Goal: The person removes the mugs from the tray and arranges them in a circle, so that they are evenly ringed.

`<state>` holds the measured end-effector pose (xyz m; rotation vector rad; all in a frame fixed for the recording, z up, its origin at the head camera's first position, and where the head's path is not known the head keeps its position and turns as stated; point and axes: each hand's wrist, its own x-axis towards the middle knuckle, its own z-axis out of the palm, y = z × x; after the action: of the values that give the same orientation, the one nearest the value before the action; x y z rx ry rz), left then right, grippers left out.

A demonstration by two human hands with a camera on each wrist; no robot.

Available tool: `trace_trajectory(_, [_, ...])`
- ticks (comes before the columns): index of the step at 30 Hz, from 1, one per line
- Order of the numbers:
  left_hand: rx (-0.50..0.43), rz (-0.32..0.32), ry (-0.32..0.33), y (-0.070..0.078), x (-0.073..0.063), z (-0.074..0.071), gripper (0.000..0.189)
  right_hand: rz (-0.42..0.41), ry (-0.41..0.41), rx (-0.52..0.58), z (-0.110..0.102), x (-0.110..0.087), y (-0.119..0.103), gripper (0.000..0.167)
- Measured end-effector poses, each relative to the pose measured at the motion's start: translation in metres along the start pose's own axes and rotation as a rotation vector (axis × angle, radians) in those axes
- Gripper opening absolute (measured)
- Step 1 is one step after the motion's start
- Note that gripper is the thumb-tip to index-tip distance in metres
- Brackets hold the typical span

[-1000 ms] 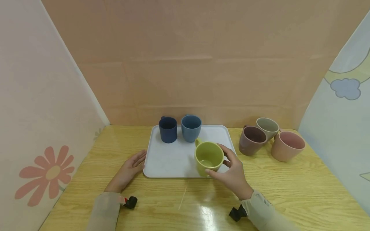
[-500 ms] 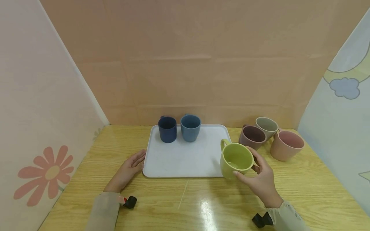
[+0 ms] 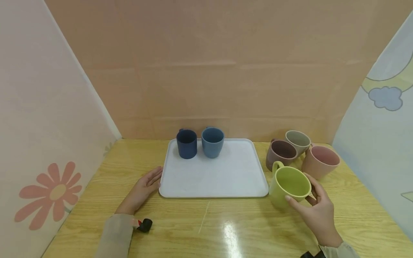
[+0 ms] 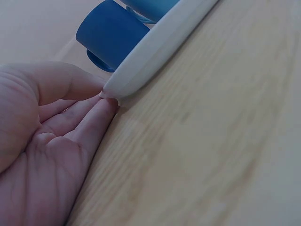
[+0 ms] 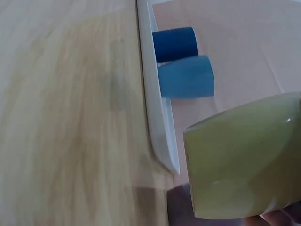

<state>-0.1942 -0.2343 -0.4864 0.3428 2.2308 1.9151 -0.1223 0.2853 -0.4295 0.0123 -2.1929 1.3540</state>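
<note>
My right hand [image 3: 317, 213] grips a yellow-green mug [image 3: 277, 195] by its side, its handle pointing away to the far left. In the right wrist view the mug's base [image 5: 189, 174] stands a little above the table, just off the tray's near right corner. My left hand [image 3: 140, 191] lies at the left edge of a white tray [image 3: 206, 181]. In the left wrist view its straight fingers and thumb touch the tray's rim [image 4: 136, 70]. On the tray's far left part stand a dark blue mug [image 3: 187, 145] and a lighter blue mug [image 3: 213, 143], both upright.
Right of the tray stand a purple-brown mug [image 3: 279, 154], a grey-beige mug [image 3: 298, 139] and a pink mug [image 3: 319, 163], close together. The yellow-green mug is just in front of them. Brown paper [image 3: 206, 89] rises behind the wooden table [image 3: 180, 225], with printed panels at both sides.
My right hand has carried the yellow-green mug rightward off the tray's near right part, toward the grouped mugs. The left hand and the two blue mugs stay in place.
</note>
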Motion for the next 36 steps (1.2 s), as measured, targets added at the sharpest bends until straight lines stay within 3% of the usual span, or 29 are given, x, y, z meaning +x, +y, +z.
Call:
trace_trajectory(12, [-0.017, 0.002, 0.0, 0.0, 0.001, 0.0, 0.063, 0.308, 0.073, -0.082, -0.019, 0.004, 0.013, 0.084])
trace_trajectory(15, [-0.009, -0.003, 0.003, -0.001, 0.001, 0.0, 0.063, 0.35, 0.08, -0.065, -0.018, 0.006, 0.016, 0.085])
trace_trajectory(24, [-0.013, -0.021, 0.016, 0.0, 0.001, 0.001, 0.064, 0.399, 0.111, 0.046, -0.008, 0.012, 0.019, 0.081])
trace_trajectory(28, [-0.006, -0.022, 0.019, 0.0, 0.001, 0.002, 0.064, 0.405, 0.134, 0.049, -0.003, 0.015, 0.02, 0.081])
trace_trajectory(36, [-0.002, -0.019, 0.013, 0.001, 0.001, 0.0, 0.064, 0.389, 0.103, 0.005, 0.009, 0.019, 0.019, 0.086])
